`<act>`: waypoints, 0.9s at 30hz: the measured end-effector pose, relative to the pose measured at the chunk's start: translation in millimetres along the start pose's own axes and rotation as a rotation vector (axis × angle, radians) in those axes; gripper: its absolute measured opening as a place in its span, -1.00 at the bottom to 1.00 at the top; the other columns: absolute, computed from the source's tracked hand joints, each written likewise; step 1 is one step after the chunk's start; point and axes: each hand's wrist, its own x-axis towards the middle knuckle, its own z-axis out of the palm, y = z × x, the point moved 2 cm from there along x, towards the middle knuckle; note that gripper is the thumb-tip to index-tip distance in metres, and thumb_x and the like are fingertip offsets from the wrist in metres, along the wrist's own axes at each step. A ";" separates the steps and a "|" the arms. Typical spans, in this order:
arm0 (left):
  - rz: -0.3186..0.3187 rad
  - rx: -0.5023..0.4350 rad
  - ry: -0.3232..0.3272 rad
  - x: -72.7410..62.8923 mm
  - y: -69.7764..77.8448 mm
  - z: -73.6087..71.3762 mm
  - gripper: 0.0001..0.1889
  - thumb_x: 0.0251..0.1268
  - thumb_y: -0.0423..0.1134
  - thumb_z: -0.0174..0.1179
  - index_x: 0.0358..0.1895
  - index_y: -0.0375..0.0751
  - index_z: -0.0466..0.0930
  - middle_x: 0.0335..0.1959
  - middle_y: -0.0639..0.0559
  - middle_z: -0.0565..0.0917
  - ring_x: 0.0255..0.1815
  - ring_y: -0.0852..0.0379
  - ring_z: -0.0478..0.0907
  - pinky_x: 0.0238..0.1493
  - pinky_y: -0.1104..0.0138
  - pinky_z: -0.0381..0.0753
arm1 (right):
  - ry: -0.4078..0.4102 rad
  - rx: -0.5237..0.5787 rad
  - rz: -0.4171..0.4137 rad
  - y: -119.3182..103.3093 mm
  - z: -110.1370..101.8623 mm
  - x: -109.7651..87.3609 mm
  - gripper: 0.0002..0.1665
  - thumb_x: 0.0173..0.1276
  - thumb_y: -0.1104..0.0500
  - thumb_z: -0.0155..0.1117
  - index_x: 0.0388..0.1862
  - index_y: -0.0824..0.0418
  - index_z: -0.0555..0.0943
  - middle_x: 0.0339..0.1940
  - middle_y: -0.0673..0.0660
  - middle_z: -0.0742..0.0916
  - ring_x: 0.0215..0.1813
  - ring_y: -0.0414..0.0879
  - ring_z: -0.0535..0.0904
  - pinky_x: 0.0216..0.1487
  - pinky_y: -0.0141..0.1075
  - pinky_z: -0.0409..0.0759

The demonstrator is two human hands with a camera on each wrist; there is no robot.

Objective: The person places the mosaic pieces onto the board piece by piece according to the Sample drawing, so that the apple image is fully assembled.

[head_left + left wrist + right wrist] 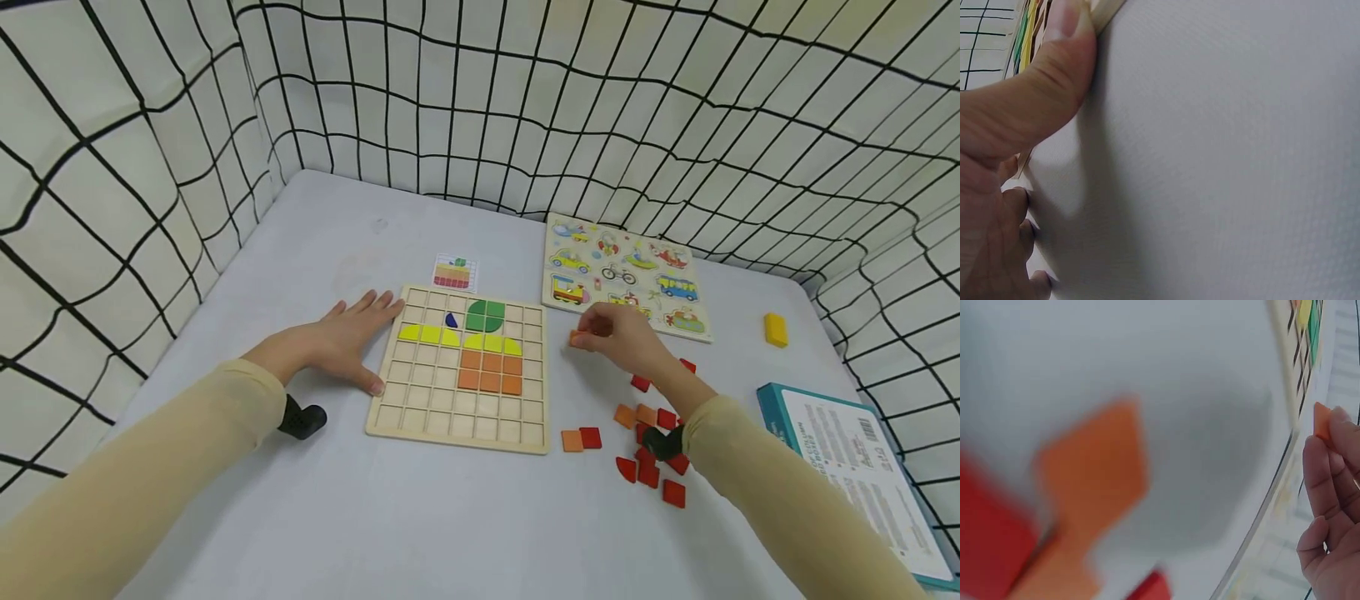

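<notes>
Left hand [341, 337]: fingers spread and straight; the left edge of a wooden grid board [420, 421] is touched by its thumb. Set in the board, to the right of this hand, are listed: one dark blue piece [451, 320], a row of yellow pieces [431, 335], green pieces [495, 312] and two rows of orange tiles [470, 379]. A printed card [453, 273] is placed ahead and to the right of the left hand, just past the board.

Right hand [622, 333]: a single orange piece [1321, 422] is pinched between thumb and fingertips, held to the right of the grid board. A vehicle puzzle board [592, 279] is partly covered by this hand and extends beyond it. Loose red and orange tiles [673, 493] are scattered below the hand, nearer the person. A yellow block [776, 330] and a teal-edged box [862, 458] are placed farther right of it.
</notes>
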 end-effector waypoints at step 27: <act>-0.007 -0.011 -0.018 0.3 -0.9 -0.7 0.35 -0.01 0.10 0.58 0.67 -0.26 -0.24 0.70 -0.31 -0.25 0.71 -0.34 -0.41 0.60 -0.33 -0.33 | -0.224 0.018 -0.249 -120.3 99.1 42.9 -0.87 0.39 0.13 0.43 -0.23 0.17 0.70 -0.27 0.04 0.73 -0.26 -0.15 0.56 -0.22 -0.45 0.54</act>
